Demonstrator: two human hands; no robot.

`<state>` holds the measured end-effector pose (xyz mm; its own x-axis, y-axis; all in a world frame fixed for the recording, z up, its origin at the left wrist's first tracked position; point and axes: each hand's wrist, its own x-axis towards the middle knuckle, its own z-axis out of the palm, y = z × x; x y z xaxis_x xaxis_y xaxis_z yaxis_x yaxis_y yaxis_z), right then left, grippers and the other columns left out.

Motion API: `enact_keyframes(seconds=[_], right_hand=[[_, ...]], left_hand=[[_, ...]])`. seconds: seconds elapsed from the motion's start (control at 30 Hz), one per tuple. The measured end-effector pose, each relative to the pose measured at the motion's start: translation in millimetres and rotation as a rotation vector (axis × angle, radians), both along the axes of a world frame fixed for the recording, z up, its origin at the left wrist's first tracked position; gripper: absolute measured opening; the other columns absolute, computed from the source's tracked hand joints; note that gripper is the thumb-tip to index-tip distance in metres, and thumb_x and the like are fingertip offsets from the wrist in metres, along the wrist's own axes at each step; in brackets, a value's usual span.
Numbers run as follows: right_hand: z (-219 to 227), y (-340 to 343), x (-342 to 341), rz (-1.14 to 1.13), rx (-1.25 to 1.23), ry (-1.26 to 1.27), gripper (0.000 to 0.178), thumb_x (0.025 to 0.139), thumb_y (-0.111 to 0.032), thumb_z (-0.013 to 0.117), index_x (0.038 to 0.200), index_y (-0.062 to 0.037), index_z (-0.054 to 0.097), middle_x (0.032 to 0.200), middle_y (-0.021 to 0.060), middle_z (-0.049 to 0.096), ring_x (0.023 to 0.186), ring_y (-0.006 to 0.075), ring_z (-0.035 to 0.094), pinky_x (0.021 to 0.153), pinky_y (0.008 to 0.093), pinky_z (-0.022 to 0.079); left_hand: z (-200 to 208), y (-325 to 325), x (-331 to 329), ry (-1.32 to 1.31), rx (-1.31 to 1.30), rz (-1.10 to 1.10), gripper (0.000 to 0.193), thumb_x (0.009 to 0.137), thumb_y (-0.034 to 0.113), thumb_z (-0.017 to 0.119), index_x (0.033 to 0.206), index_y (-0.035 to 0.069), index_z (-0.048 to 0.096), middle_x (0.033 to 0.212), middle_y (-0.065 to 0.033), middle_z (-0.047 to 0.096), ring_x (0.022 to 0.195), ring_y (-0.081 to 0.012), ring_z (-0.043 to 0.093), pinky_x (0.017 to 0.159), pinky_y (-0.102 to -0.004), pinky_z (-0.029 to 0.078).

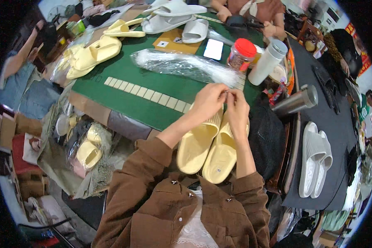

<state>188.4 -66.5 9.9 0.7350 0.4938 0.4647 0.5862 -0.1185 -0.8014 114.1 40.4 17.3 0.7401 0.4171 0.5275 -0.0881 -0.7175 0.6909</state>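
Note:
A pair of pale yellow slide slippers [194,151] stands at the near edge of the green table in front of me, toes away from me. Over their toe straps, my left hand [211,100] and my right hand [238,108] meet, fingertips pinched close together. Whatever is between the fingers is too small or hidden to make out. Just beyond the hands lies a long bundle of clear plastic bags [186,66]. Left of my left hand, a row of pale tiles [144,92] runs across the green tabletop [107,103].
More yellow slippers [96,53] and grey slippers [169,20] lie at the back. A red-lidded jar [240,56], white bottle [268,62] and steel tumbler [295,100] stand to the right. Grey slippers [314,159] rest on a dark table. A sack [66,165] holds wrapped slippers. Other people work nearby.

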Motion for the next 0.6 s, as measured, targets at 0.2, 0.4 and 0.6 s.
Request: enact_keyframes(seconds=[0.2,0.4,0.6], right_hand=[[15.7,-9.6,-3.8,0.038,-0.119,0.101,0.013,0.093,-0.010,0.060,0.096,0.0023,0.061,0.080,0.0166,0.066,0.070,0.0240,0.066,0.065,0.0352,0.050],[3.6,-14.5,-2.1,0.030,-0.161,0.105,0.013,0.091,-0.010,0.060,0.097,0.0019,0.060,0.081,0.0203,0.066,0.074,0.0297,0.068,0.067,0.0372,0.051],[8.7,-13.7,-13.6,0.047,-0.195,0.021,0.008,0.087,-0.004,0.059,0.092,0.0012,0.059,0.081,0.0206,0.066,0.076,0.0347,0.068,0.067,0.0394,0.051]], left_hand=[[-13.8,-3.1,-6.2,-0.065,-0.087,0.058,0.012,0.088,0.010,0.062,0.096,0.000,0.065,0.088,-0.0156,0.066,0.078,-0.0309,0.064,0.069,-0.0393,0.049],[-17.0,-5.8,-5.6,-0.054,-0.154,0.029,0.013,0.089,0.010,0.063,0.094,-0.002,0.065,0.086,-0.0155,0.066,0.075,-0.0284,0.064,0.067,-0.0365,0.049],[-22.6,-6.9,-7.9,-0.119,-0.209,0.070,0.013,0.089,0.010,0.064,0.094,-0.001,0.065,0.085,-0.0136,0.067,0.075,-0.0257,0.064,0.065,-0.0350,0.048]])
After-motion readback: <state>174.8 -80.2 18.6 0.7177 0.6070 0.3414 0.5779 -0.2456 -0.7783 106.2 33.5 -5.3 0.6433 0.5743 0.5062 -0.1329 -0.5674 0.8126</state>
